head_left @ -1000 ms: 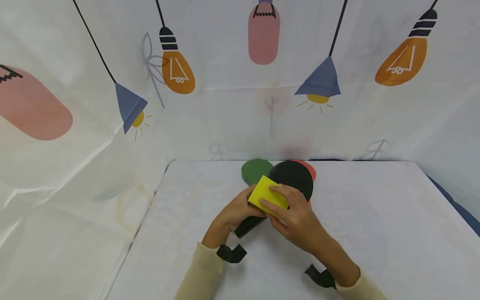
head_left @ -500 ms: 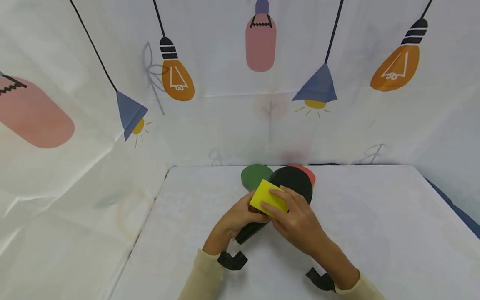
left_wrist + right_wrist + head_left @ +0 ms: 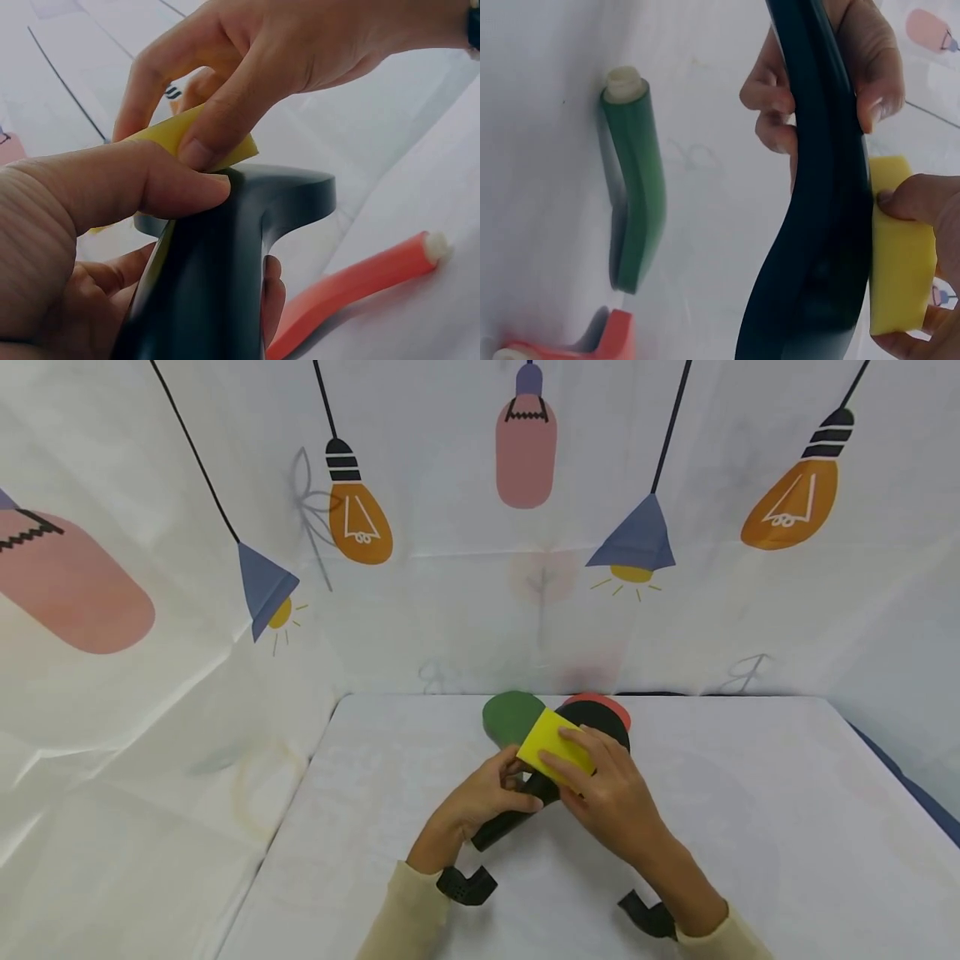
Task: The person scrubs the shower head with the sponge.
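L hand point(image 3: 474, 797): fingers curled round the handle point(image 3: 497, 830) of the black piece point(image 3: 821, 195), thumb opposite; looks like the steadying hand.
R hand point(image 3: 618, 810): pinching the sponge point(image 3: 542, 739), thumb one side, fingers the other.
Sponge: broad face agst the long side of the black piece, just beyond L fingertips, per R wrist cam.
Black piece: btwn the hands, handle twd the person, round end point(image 3: 611, 718) away, partly hidden by R hand + sponge.
Sponge technique: step reads as rubbing it along the black piece. Keep the face flat, even press, follow the curve; tipping it onto an edge would prob miss strips.
Grip tip: hold handle firm, L thumb out of the sponge's path; surface looks smooth + glossy, could twist under push.
Sponge vs 0.5 s ago: shifted a bit twd the round end, off L fingers; more handle visible btwn hands. Both grips same.
Green piece point(image 3: 639, 191) / red piece point(image 3: 352, 285): beside/behind, on the table point(image 3: 757, 827), untouched; approx same spots as 0.5 s ago.
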{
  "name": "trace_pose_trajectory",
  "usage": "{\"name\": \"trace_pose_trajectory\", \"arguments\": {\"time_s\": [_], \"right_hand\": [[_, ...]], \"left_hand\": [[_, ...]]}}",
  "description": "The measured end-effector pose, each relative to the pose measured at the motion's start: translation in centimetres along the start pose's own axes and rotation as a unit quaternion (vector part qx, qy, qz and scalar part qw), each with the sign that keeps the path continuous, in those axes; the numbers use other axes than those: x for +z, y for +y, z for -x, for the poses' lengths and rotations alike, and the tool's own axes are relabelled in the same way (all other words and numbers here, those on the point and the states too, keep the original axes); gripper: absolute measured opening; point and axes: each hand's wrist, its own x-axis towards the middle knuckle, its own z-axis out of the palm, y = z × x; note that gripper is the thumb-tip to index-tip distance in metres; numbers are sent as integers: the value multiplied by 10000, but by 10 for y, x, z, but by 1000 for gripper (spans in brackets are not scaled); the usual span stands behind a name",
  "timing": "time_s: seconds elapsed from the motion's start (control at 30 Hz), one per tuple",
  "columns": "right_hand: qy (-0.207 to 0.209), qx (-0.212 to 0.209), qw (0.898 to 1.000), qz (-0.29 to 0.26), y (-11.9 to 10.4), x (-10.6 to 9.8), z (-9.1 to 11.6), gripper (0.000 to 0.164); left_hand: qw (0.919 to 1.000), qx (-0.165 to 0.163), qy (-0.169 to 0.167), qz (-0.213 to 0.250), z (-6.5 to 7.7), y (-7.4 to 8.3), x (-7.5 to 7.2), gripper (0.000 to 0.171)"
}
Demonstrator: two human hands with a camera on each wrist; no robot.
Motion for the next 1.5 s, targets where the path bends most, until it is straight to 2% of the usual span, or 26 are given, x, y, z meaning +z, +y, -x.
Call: {"name": "trace_pose_trajectory", "arguments": {"time_s": [0.17,0.27,0.4,0.5,0.63,0.77,1.03,1.2,1.3,1.5], "right_hand": [[234,14,9997,-95,8,1,2,47],[292,192,9994,-65,11,0,4,37],[511,552,9972,22,15,-1,5,42],[550,824,9950,131,20,-3,4,55],[367,1124,9926,279,27,-7,7,53],[408,1317,9898,360,37,-9,7,52],[562,1885,9785,629,75,-13,17,47],[760,2369,9665,626,92,-22,24,42],[853,2499,9630,538,92,-27,22,41],[844,2497,9641,313,79,-36,14,44]], "left_hand": [[9997,125,-150,116,1,-2,1,56],[9996,138,-216,132,1,-3,3,54],[9993,176,-322,12,0,-4,4,53],[9991,192,-373,-62,-1,-5,4,53],[9989,167,-425,-106,-1,-7,5,51],[9983,279,-473,-219,0,-6,3,50],[9970,447,-544,-307,-1,-3,-2,51],[9971,515,-567,-18,5,3,-5,55],[9978,430,-470,170,6,6,-8,56],[9988,255,-300,291,7,8,-13,57]]}}
